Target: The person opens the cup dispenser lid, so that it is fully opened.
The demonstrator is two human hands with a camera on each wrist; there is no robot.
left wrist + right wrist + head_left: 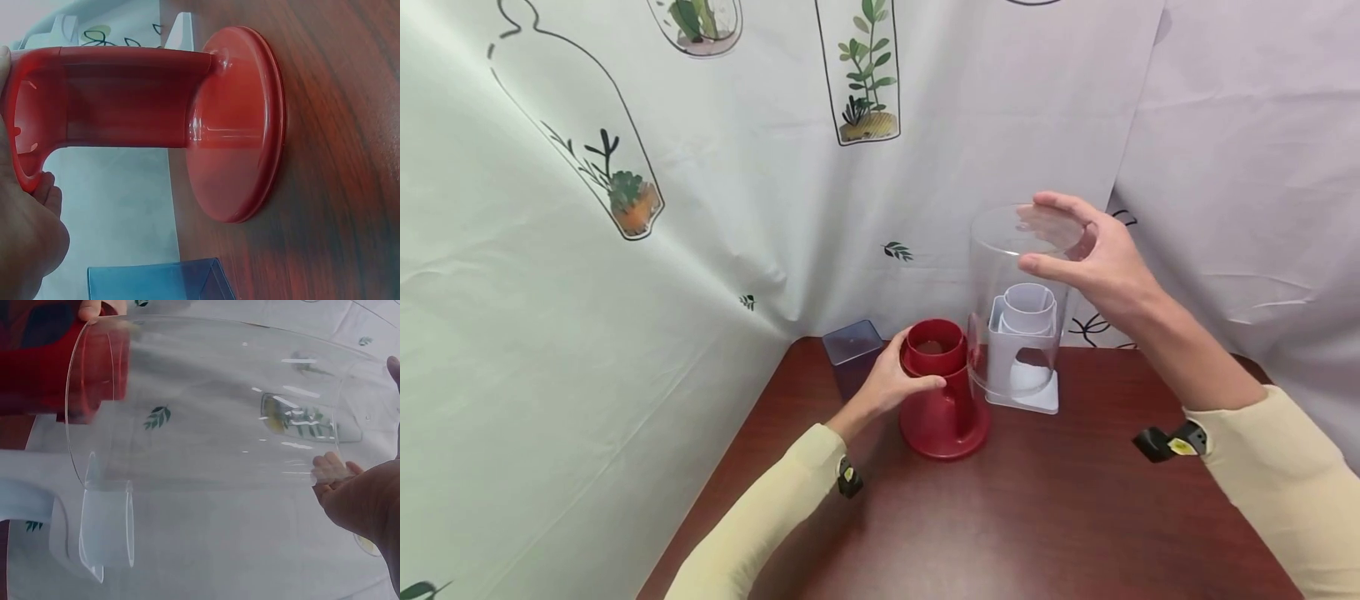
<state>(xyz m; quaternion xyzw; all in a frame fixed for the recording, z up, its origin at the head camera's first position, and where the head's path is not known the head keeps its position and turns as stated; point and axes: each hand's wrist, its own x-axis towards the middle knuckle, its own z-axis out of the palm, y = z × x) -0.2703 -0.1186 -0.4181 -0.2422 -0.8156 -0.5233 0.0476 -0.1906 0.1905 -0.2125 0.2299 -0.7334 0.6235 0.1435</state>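
Fingers and thumb of my left hand [891, 379] grip the upper collar of a red dispenser stand [947, 429], which has a round base on the table. From the left wrist view, the red stand [131, 103] shows a hollow, open-fronted column. My right hand [1101, 254] holds a clear cylinder [988, 292] by its upper end, thumb and fingers spread around it. The cylinder is raised, its lower end beside the red collar. In the right wrist view, the lower rim of the clear cylinder [219, 412] overlaps the red collar.
Behind the cylinder stands a white dispenser stand [1026, 333] with a square base. A dark blue translucent container [850, 354] is left of the red stand, partly hidden by my left hand. The brown table [1037, 517] meets a printed cloth backdrop [775, 208].
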